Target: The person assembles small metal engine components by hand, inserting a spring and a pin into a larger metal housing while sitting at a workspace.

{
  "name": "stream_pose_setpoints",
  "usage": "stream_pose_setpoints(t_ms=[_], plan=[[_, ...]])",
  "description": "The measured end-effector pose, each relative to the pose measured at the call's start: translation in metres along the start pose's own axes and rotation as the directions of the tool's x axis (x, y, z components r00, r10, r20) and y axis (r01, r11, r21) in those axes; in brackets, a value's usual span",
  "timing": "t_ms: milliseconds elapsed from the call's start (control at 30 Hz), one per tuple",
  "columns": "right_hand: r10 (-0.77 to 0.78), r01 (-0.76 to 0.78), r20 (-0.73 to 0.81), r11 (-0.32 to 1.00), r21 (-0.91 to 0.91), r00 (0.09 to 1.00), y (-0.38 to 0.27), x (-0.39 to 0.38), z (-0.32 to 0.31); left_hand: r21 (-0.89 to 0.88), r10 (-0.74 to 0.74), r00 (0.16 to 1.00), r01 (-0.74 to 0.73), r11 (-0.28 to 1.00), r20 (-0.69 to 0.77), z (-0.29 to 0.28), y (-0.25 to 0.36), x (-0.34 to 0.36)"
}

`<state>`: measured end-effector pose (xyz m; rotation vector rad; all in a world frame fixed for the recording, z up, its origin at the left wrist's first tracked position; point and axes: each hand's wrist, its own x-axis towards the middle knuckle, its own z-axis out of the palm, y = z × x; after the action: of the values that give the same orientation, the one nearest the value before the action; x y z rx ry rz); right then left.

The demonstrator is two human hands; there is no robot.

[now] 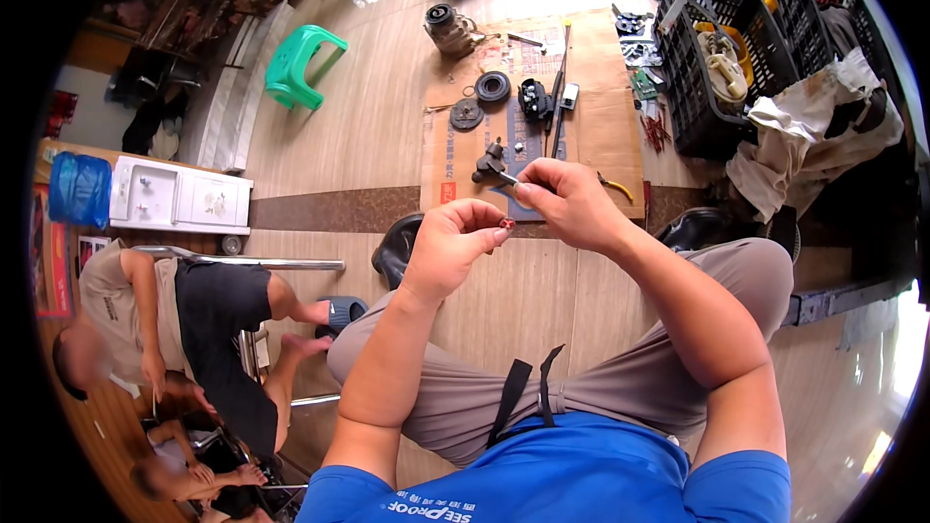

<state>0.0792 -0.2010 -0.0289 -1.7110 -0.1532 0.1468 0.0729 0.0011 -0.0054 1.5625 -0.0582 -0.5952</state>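
Note:
My left hand (pixel 450 244) pinches a small red piece (pixel 507 224) between thumb and fingertips; its exact kind is too small to tell. Just to its right, my right hand (pixel 570 201) is closed on a tool with a bright metal shaft and a dark head (pixel 491 165), much like a small hammer. Most of its grip is hidden by the fingers. Both hands are raised over the near edge of a flat cardboard sheet (pixel 601 136). Beyond them on the sheet lie a black ring (pixel 492 86), a dark disc (pixel 467 114) and a black mechanical part (pixel 533 99).
A motor-like metal part (pixel 449 31) stands at the cardboard's far left corner. Black crates (pixel 722 58) full of parts stand at right, beside a dirty cloth (pixel 814 126). A green stool (pixel 302 66) is at far left. Another person (pixel 218 324) sits at left.

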Motion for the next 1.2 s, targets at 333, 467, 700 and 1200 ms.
stream_pose_setpoints(t_ms=[333, 467, 700, 1200], plan=[[-0.065, 0.066, -0.054, 0.998, 0.012, 0.996, 0.0, 0.003, -0.001, -0.011, -0.057, 0.998, 0.057, 0.998, 0.021, 0.002, -0.002, 0.001], [-0.019, 0.018, -0.014, 0.999, -0.049, 1.0, 0.005, 0.001, -0.002, -0.117, -0.043, 0.996, 0.053, 0.992, 0.081, 0.003, 0.001, 0.0], [-0.049, 0.051, 0.028, 0.998, -0.04, 0.998, -0.004, -0.004, 0.001, -0.07, -0.169, 0.977, 0.179, 0.981, 0.127, 0.002, 0.004, -0.003], [-0.054, 0.053, -0.011, 0.993, -0.101, 0.998, 0.015, 0.003, 0.002, 0.002, -0.187, 0.972, 0.189, 0.982, 0.141, -0.009, 0.01, -0.002]])
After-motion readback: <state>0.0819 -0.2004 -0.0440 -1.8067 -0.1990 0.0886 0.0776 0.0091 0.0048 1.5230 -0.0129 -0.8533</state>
